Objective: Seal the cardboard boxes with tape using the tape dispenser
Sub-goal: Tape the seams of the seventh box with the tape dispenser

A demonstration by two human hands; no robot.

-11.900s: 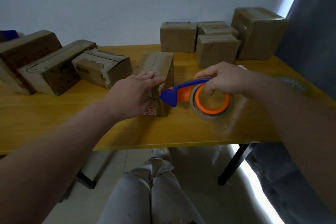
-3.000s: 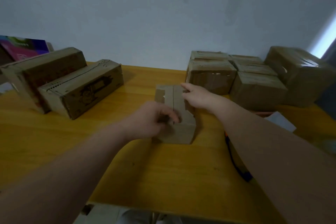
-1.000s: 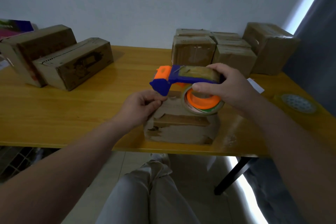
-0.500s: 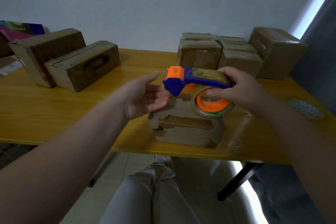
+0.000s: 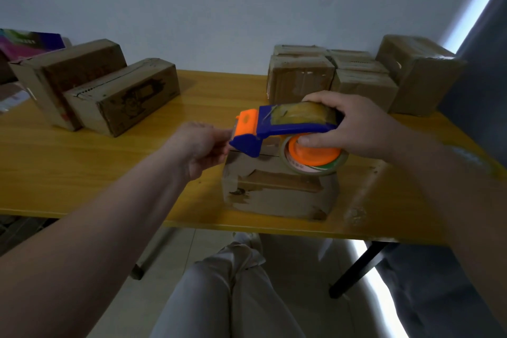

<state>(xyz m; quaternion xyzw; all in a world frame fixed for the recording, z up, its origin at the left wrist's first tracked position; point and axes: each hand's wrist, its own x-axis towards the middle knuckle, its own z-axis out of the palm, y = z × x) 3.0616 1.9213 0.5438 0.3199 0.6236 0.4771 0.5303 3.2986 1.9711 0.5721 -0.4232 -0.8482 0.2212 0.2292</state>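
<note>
A small cardboard box (image 5: 277,195) stands near the front edge of the yellow table (image 5: 82,167). Just above its top I hold a blue and orange tape dispenser (image 5: 285,129) with a roll of tape (image 5: 315,159) in it. My right hand (image 5: 354,123) grips the dispenser's handle and roll, thumb on the orange hub. My left hand (image 5: 197,145) reaches to the dispenser's orange nose, its fingertips pinched at the tape end there. Whether tape touches the box is hidden.
Two long cardboard boxes (image 5: 90,90) lie at the back left. A cluster of several boxes (image 5: 337,74) stands at the back right against the wall. My legs show below the table edge. A dark curtain (image 5: 482,63) hangs at the right.
My left hand, open and apart from the dispenser half a second ago, has closed in on its orange nose. The dispenser has sunk slightly toward the box top.
</note>
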